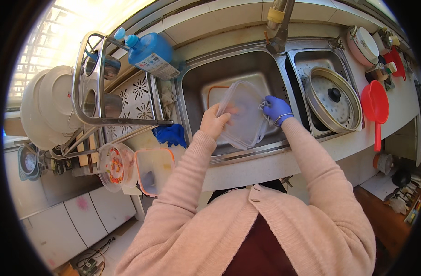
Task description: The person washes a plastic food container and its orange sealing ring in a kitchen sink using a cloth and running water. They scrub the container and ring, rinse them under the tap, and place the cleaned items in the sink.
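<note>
Over the large basin of a stainless steel sink, my bare left hand grips the left edge of a translucent plastic lid, which is tilted. My right hand, in a blue-purple glove, holds a grey scrubbing cloth or steel-wool pad at the lid's right edge. Below the lid, an orange-rimmed item lies in the basin, mostly hidden. The faucet stands behind the basin. Left of my left hand, a crumpled blue glove or cloth lies on the counter.
At right, the small basin holds a steamer pot with a lid; a red ladle lies beside it. At left are a blue pump bottle, a metal rack with plates, a clear bowl of colourful pieces and an orange-rimmed lid.
</note>
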The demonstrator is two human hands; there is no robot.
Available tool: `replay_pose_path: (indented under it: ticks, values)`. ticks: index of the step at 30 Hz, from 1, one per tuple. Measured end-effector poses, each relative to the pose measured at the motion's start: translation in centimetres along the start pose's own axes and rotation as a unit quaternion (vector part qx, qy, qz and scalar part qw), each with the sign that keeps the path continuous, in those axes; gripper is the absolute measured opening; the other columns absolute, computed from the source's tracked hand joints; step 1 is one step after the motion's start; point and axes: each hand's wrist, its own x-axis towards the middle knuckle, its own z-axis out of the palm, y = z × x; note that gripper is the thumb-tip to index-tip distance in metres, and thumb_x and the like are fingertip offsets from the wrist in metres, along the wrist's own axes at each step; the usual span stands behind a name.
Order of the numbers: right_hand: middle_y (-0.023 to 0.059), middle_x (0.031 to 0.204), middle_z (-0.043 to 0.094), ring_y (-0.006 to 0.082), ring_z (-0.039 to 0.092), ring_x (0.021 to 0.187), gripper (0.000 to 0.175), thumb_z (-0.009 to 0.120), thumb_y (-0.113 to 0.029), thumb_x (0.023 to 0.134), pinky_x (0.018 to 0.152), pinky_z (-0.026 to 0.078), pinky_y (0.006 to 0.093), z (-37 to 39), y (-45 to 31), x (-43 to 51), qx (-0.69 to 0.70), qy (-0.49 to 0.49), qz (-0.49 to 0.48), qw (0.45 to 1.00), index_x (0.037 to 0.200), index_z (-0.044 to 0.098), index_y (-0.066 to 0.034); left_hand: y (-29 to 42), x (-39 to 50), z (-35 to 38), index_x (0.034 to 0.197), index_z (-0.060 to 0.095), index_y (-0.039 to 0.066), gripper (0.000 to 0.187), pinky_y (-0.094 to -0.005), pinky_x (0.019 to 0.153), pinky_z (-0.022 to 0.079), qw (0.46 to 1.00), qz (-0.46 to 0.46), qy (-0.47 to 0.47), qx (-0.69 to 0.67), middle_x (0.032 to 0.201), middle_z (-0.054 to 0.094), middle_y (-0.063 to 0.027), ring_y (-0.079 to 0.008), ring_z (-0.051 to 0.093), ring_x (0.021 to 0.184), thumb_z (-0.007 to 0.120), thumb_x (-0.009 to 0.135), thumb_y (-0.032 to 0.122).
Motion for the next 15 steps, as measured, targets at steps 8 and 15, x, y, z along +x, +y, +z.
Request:
replay_pose_path:
  ticks: [8, 15]
  values:
    - [0.0125, 0.095, 0.065, 0.032, 0.062, 0.089, 0.029, 0.057, -0.031, 0.08, 0.075, 0.049, 0.0419, -3.4, -6.0, 3.2, -0.135, 0.006, -0.155, 0.979, 0.104, 0.06, -0.0163, -1.7, 0.5, 1.9, 0.105, 0.057, 0.001, 0.03, -0.0256, 0.057, 0.043, 0.997, -0.051, -0.049, -0.025, 0.092, 0.067, -0.0078, -0.0139, 0.058, 0.064, 0.052, 0.075, 0.003]
    - [0.0145, 0.098, 0.064, 0.0333, 0.061, 0.09, 0.031, 0.062, -0.027, 0.077, 0.078, 0.049, 0.0414, -3.3, -4.8, 1.9, -0.071, -0.035, -0.095, 0.992, 0.106, 0.058, -0.0175, -1.9, 0.4, 1.3, 0.106, 0.058, 0.001, 0.031, -0.024, 0.054, 0.041, 0.999, -0.025, -0.03, -0.004, 0.094, 0.067, -0.0078, -0.0133, 0.059, 0.064, 0.05, 0.075, 0.002]
